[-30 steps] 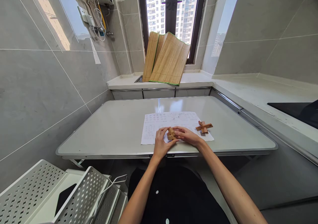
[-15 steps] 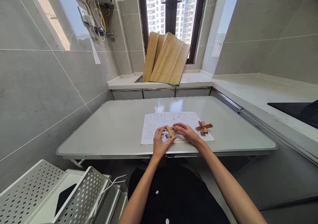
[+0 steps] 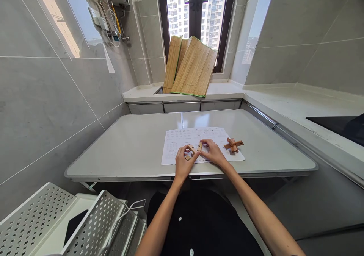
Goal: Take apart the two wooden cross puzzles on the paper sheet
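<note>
Low in the left corner of the frame stood a white perforated rack (image 3: pixel 93 225); a dark flat thing lay inside it, too shadowed to name, and a white cable (image 3: pixel 129 208) trailed over its rim. Just below the frame's centre a printed sheet (image 3: pixel 182 138) lay on the grey table (image 3: pixel 127 150) — its rows of small print were too fine to read. Over the sheet's near edge the two hands met, forearms reaching up from the bottom of the frame. The left hand (image 3: pixel 183 164) pinched a small wooden puzzle piece (image 3: pixel 189 150) in its fingertips; the right hand (image 3: pixel 214 154) pinched another short wooden block (image 3: pixel 200 146) just beside it, the two pieces close together, whether touching I could not tell. To the right on the sheet sat an assembled wooden cross puzzle (image 3: pixel 233 145) — untouched, near the right hand
</note>
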`<state>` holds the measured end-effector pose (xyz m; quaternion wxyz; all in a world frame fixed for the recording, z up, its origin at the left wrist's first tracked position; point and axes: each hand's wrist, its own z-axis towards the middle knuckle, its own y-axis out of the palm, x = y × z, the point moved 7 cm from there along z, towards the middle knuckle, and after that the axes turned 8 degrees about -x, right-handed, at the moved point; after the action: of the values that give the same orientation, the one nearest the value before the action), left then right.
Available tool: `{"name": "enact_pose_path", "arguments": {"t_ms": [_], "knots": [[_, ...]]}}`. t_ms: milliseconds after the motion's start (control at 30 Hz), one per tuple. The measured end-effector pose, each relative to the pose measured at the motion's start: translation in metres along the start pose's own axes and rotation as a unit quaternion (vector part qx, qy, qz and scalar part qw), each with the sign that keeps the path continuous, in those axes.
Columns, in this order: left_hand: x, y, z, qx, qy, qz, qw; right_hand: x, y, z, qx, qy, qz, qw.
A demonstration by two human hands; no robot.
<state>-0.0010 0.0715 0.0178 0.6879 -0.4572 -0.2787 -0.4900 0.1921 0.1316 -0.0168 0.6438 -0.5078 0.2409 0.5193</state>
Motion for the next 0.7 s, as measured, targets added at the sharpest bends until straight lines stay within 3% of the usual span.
{"name": "enact_pose_path", "arguments": {"t_ms": [500, 700], "knots": [[-0.019, -0.004, 0.000, 0.042, -0.079, -0.066, 0.994, -0.003, 0.005, -0.003, -0.039, -0.027, -0.102, 0.994], [-0.020, -0.003, 0.000, 0.039, -0.079, -0.069, 0.994, -0.022, 0.008, -0.006, -0.062, -0.062, -0.097, 0.991]]}}
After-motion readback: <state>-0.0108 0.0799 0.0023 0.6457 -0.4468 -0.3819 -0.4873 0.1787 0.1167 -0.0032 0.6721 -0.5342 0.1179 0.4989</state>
